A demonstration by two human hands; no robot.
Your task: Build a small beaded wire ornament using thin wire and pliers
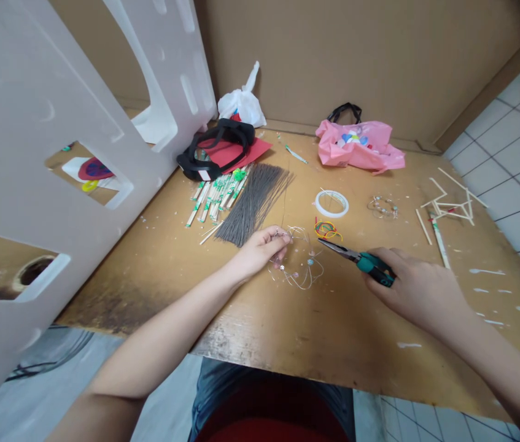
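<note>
My left hand rests on the wooden table, its fingers pinched on the edge of a tangle of thin wire loops with small beads. My right hand is closed around the teal handles of a pair of needle-nose pliers. The plier tips point left toward the wire loops and stop just short of them. A few coloured rubber bands lie just above the plier tips.
A bundle of dark thin wires and green-white sticks lie left of centre. A tape roll, a second wire piece, wooden sticks, a pink bag, a white bag, a black strap on red paper and a white foam panel surround them.
</note>
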